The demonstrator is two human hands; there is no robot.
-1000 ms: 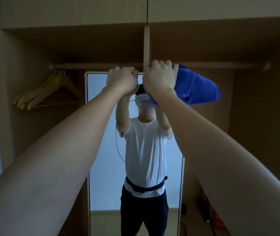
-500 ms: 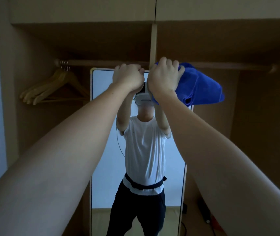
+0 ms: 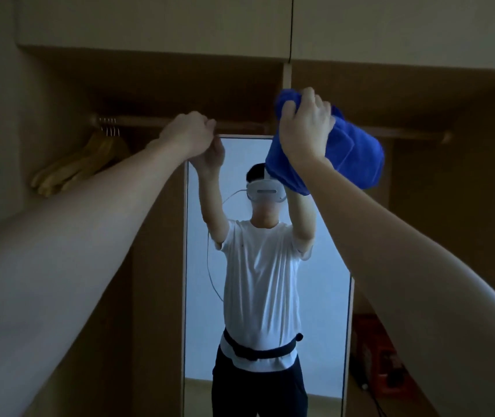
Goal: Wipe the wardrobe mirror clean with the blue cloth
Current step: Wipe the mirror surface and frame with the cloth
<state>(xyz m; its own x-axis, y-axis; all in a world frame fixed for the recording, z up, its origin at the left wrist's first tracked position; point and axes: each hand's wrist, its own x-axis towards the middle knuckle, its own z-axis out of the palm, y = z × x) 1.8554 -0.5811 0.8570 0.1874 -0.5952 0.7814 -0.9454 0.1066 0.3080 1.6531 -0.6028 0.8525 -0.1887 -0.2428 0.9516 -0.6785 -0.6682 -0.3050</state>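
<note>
Wooden hangers [image 3: 74,164] on rail [image 3: 137,122]

mirror [image 3: 324,266]: 1 | blue cloth [image 3: 351,152]: 1 | hands: 2 | hanger bundle [image 3: 77,164]: 1

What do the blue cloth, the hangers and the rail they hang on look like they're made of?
Blue cloth: soft, matte, plush fabric, probably microfibre or terry; it bunches in thick folds. Hangers: seemingly light varnished wood, with thin metal hooks. Rail: a round wooden-looking rod matching the wardrobe's colour; dim light leaves this uncertain.
</note>
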